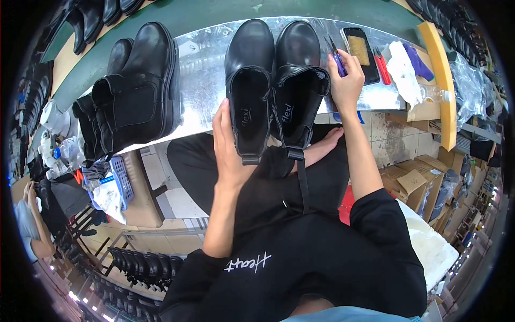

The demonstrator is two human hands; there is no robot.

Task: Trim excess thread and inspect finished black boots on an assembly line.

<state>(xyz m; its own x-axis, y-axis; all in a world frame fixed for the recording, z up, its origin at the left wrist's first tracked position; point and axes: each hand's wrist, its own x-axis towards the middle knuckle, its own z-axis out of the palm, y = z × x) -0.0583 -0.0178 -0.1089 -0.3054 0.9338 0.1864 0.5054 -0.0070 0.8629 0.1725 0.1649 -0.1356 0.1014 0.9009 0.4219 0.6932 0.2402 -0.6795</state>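
Observation:
A pair of black ankle boots stands on the metal-topped bench before me, toes pointing away. My left hand (230,144) is against the outer side and heel of the left boot (248,48), fingers along its shaft; part of the hand is hidden behind it. The right boot (298,45) is close beside it, a pull tab hanging at its heel. To the right of that boot, my right hand (347,80) is closed around a purple-handled tool (340,65) with thin, pointed metal tips.
More black boots (137,88) stand at the left. Beyond my right hand lie a black tray (370,70) with a brownish pad (358,51), a red-handled tool (382,68), a white cloth (403,75) and a plastic bottle (434,94). A yellow bar (442,91) edges the bench's right end.

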